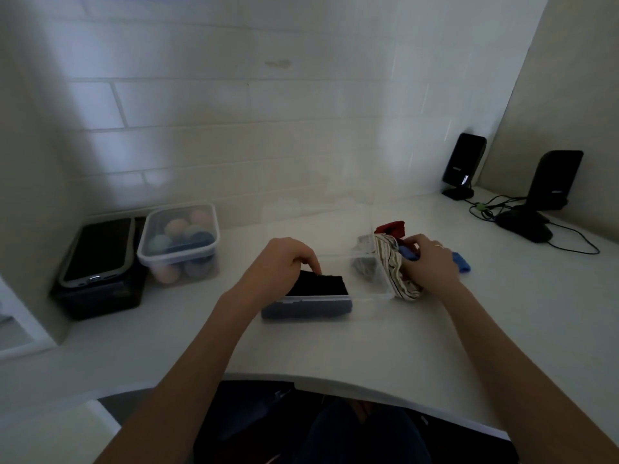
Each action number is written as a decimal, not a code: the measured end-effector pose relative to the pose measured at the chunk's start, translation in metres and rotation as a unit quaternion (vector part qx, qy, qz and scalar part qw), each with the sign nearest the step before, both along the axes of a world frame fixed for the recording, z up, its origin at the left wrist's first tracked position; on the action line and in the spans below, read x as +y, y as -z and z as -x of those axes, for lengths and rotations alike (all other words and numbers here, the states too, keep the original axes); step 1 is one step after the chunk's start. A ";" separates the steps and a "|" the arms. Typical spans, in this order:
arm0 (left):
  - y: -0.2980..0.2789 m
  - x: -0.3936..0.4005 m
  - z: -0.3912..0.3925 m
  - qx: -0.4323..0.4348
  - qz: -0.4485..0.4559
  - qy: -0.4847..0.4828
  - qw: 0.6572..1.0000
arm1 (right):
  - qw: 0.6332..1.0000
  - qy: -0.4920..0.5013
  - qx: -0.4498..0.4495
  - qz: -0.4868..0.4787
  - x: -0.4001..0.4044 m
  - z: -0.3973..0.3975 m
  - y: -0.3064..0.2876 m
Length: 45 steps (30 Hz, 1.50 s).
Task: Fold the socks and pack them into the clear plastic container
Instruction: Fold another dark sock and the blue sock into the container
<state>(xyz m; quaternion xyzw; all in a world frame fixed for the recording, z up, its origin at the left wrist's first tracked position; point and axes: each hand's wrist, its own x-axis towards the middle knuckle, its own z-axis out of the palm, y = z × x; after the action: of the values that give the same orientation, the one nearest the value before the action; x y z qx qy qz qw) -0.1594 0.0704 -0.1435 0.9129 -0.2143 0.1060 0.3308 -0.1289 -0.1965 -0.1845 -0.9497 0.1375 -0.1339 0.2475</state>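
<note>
A clear plastic container (368,298) lies on the white desk in front of me. Folded black socks (320,284) fill its left end, and my left hand (284,262) presses its fingertips down on them. At the container's right end my right hand (430,262) grips a striped beige sock (390,262) together with a blue sock (408,253). A grey sock (363,264) shows through the container's wall, a red sock (392,228) lies behind the pile, and another bit of blue sock (460,261) pokes out beyond my right hand.
At the left stands a lidded clear tub (179,244) with several coloured balls, beside a dark box with a phone-like slab (100,252) on top. Two black speakers (464,164) (554,180), a black mouse (524,226) and cables sit at the far right. The desk's curved front edge (335,385) is near me.
</note>
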 end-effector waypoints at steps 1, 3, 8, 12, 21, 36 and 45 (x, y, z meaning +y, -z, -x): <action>-0.001 0.000 0.001 0.003 -0.002 -0.002 1.000 | 1.000 0.003 0.001 -0.012 -0.001 -0.002 0.000; -0.002 0.000 0.003 0.009 -0.003 -0.003 1.000 | 0.997 -0.008 -0.022 -0.074 -0.003 -0.004 -0.001; 0.001 0.001 -0.004 0.007 0.000 0.010 1.000 | 0.970 -0.029 -0.077 -0.230 -0.009 -0.001 -0.009; -0.005 -0.002 -0.001 -0.015 0.070 0.006 0.997 | 0.950 -0.040 -0.225 -0.212 0.000 0.011 -0.026; -0.043 -0.049 0.008 0.510 0.385 0.170 0.751 | 0.853 -0.297 -0.295 -0.312 0.058 0.065 -0.094; -0.020 -0.055 -0.005 0.477 0.553 0.163 0.664 | 0.876 -0.411 -0.251 -0.030 0.071 0.081 -0.058; -0.035 -0.047 -0.008 0.322 0.501 0.123 0.794 | 0.901 -0.362 -0.233 -0.062 0.072 0.066 -0.068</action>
<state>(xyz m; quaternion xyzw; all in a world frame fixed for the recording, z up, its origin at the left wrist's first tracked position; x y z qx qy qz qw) -0.1512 0.0234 -0.1083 0.5667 -0.1229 -0.1427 0.8021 -0.1948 -0.1243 -0.1170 -0.8585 -0.2688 -0.2438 0.3623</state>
